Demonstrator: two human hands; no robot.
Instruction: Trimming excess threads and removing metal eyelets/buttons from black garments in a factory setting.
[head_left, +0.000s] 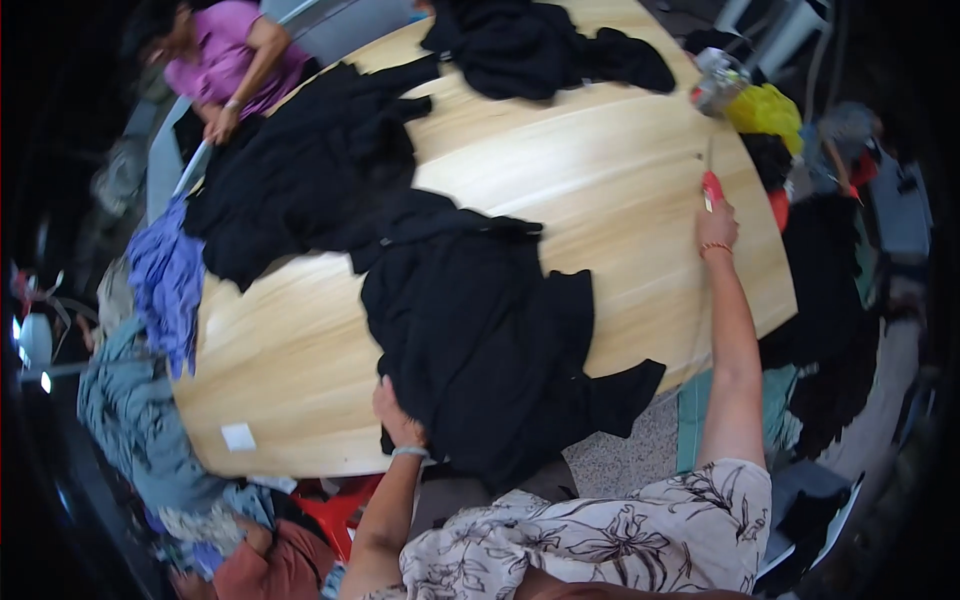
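A black garment point(470, 330) lies rumpled on the near part of the pale wooden table point(600, 240), its lower end hanging over the front edge. My left hand point(402, 420) is closed at the garment's left edge, with some fingers hidden by the cloth. Out to the right, my right hand point(717, 228) grips a red-handled tool point(711, 188) with a thin metal shaft. That shaft points away from me over the tabletop; its exact kind is too small to tell.
More black garments point(310, 170) spread across the left, and another black garment point(540, 50) lies at the far edge. Purple cloth point(165, 270) hangs off the left rim. A person in a pink top point(240, 50) works at far left. A yellow bag point(765, 112) is at far right.
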